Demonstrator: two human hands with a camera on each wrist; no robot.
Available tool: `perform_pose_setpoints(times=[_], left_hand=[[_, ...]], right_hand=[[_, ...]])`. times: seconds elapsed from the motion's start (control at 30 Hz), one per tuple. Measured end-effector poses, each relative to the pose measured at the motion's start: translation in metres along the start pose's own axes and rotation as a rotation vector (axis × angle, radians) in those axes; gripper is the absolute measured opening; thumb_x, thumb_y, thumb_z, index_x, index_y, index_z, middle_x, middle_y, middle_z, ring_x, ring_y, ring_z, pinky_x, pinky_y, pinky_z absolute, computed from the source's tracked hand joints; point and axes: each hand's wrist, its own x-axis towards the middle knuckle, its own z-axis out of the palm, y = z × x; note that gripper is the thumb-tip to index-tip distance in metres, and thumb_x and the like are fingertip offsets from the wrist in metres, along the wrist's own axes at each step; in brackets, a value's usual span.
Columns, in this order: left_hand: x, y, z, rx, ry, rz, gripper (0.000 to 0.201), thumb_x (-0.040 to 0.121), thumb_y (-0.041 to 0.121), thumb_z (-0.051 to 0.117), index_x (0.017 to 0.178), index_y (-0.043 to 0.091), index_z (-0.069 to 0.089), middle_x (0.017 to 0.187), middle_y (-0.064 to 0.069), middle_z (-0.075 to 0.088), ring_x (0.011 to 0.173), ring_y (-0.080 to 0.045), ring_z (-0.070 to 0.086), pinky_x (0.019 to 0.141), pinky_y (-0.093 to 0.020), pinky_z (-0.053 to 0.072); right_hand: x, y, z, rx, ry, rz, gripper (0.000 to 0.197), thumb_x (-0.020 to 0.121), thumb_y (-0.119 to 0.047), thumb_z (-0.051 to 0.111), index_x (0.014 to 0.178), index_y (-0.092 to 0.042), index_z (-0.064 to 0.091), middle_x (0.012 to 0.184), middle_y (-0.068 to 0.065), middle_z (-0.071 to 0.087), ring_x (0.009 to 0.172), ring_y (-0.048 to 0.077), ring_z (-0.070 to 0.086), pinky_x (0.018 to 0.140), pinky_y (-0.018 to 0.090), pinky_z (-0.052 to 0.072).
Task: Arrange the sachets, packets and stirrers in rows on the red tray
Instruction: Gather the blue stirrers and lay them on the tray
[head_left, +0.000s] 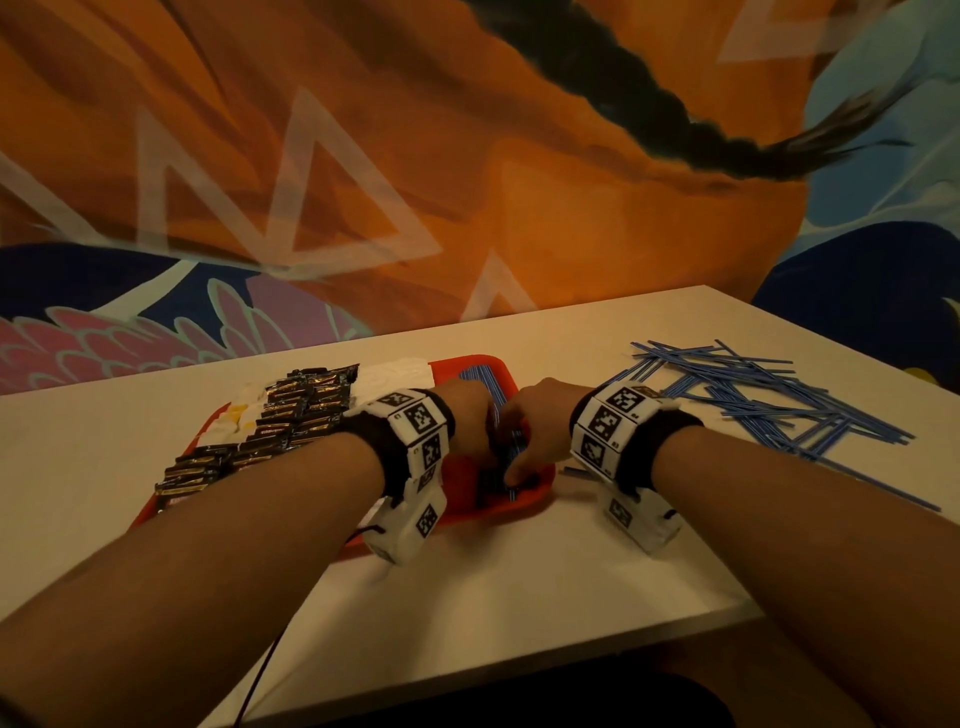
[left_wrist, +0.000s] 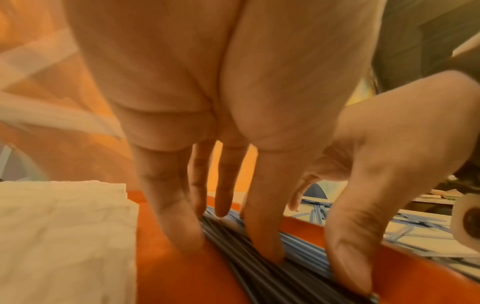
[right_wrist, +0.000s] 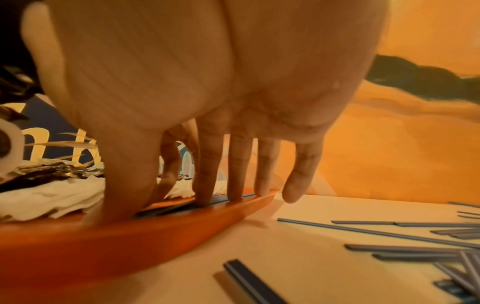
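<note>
Step in hand: thin blue plastic stirrers (left_wrist: 298, 265) squared against right edge of flat red plastic tray (head_left: 524, 501). Left hand (head_left: 467, 415), right hand (head_left: 540, 421): fingers straight, pressing the row. Next, judged: loose stirrers (head_left: 769, 400) near table's (head_left: 519, 597) right edge to be gathered.

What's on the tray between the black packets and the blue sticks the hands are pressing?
White sachets lie there, between the black packets and the blue stirrers on the red tray. The head view shows it; the left wrist view shows bare tray floor beside the stirrers.
</note>
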Motion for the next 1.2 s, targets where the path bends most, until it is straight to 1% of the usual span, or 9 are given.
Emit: perform_pose_setpoints(times=[0.23,0.47,0.63,0.73,0.87,0.97,1.03,1.13,1.2], left_hand=[[-0.007,0.003,0.003,0.007,-0.078,0.049,0.049,0.084,0.032,0.077,0.129,0.018,0.061,0.12,-0.003,0.068,0.108,-0.021,0.065,0.095,-0.034,0.054],[-0.008,0.006,0.004,0.044,-0.095,-0.007,0.048,0.087,0.032,0.074,0.13,0.016,0.06,0.118,-0.004,0.067,0.105,-0.02,0.064,0.093,-0.033,0.055],[-0.015,0.022,-0.017,0.056,-0.008,0.017,0.059,0.086,0.039,0.074,0.136,0.018,0.052,0.129,-0.004,0.059,0.113,-0.022,0.059,0.094,-0.034,0.053],[-0.014,0.045,-0.029,0.066,0.018,0.095,0.066,0.083,0.048,0.075,0.138,0.021,0.05,0.134,-0.003,0.056,0.117,-0.023,0.055,0.098,-0.037,0.05],[-0.002,0.086,-0.034,0.085,-0.04,0.18,0.085,0.082,0.052,0.074,0.151,0.022,0.033,0.149,-0.004,0.045,0.132,-0.026,0.046,0.102,-0.035,0.04],[0.017,0.108,-0.03,0.133,-0.123,0.186,0.109,0.075,0.058,0.078,0.158,0.023,0.017,0.162,-0.002,0.028,0.146,-0.027,0.031,0.115,-0.041,0.031],[0.031,0.118,-0.025,0.22,-0.166,0.175,0.115,0.074,0.06,0.078,0.159,0.02,0.012,0.164,-0.004,0.023,0.148,-0.028,0.027,0.118,-0.043,0.029],[0.048,0.13,-0.02,0.289,-0.187,0.183,0.109,0.075,0.059,0.077,0.158,0.018,0.018,0.161,-0.006,0.03,0.144,-0.03,0.035,0.115,-0.043,0.034],[0.057,0.135,-0.021,0.297,-0.179,0.202,0.097,0.076,0.058,0.077,0.152,0.018,0.032,0.149,-0.006,0.045,0.131,-0.028,0.048,0.105,-0.04,0.042]], right_hand=[[-0.003,-0.003,0.002,-0.008,-0.039,-0.007,0.069,0.067,-0.054,0.084,0.126,-0.026,0.061,0.117,-0.004,0.068,0.103,0.018,0.064,0.088,0.032,0.055],[-0.01,0.003,0.002,-0.01,-0.023,0.023,0.061,0.072,-0.049,0.082,0.125,-0.027,0.061,0.119,-0.004,0.066,0.101,0.017,0.061,0.086,0.031,0.054],[-0.036,0.018,-0.015,0.011,0.045,0.057,0.051,0.081,-0.039,0.078,0.127,-0.027,0.062,0.129,-0.002,0.062,0.117,0.02,0.057,0.094,0.031,0.046],[-0.061,0.044,-0.03,0.017,0.062,0.154,0.047,0.08,-0.038,0.079,0.123,-0.027,0.063,0.128,-0.004,0.063,0.115,0.018,0.058,0.097,0.032,0.046],[-0.09,0.091,-0.04,-0.024,0.042,0.331,0.061,0.074,-0.047,0.082,0.127,-0.027,0.06,0.134,-0.002,0.057,0.12,0.022,0.054,0.102,0.036,0.044],[-0.106,0.123,-0.034,-0.08,-0.079,0.445,0.081,0.068,-0.06,0.081,0.136,-0.029,0.05,0.146,-0.001,0.046,0.132,0.023,0.046,0.109,0.039,0.038],[-0.112,0.139,-0.025,-0.087,-0.151,0.488,0.088,0.066,-0.061,0.081,0.141,-0.029,0.046,0.151,-0.002,0.041,0.136,0.024,0.042,0.113,0.041,0.036],[-0.113,0.153,-0.015,-0.12,-0.186,0.508,0.079,0.072,-0.053,0.081,0.139,-0.028,0.049,0.148,0.0,0.044,0.133,0.024,0.045,0.11,0.038,0.039],[-0.109,0.157,-0.013,-0.149,-0.169,0.494,0.068,0.076,-0.048,0.08,0.136,-0.027,0.054,0.143,0.002,0.048,0.129,0.025,0.049,0.105,0.037,0.042]])
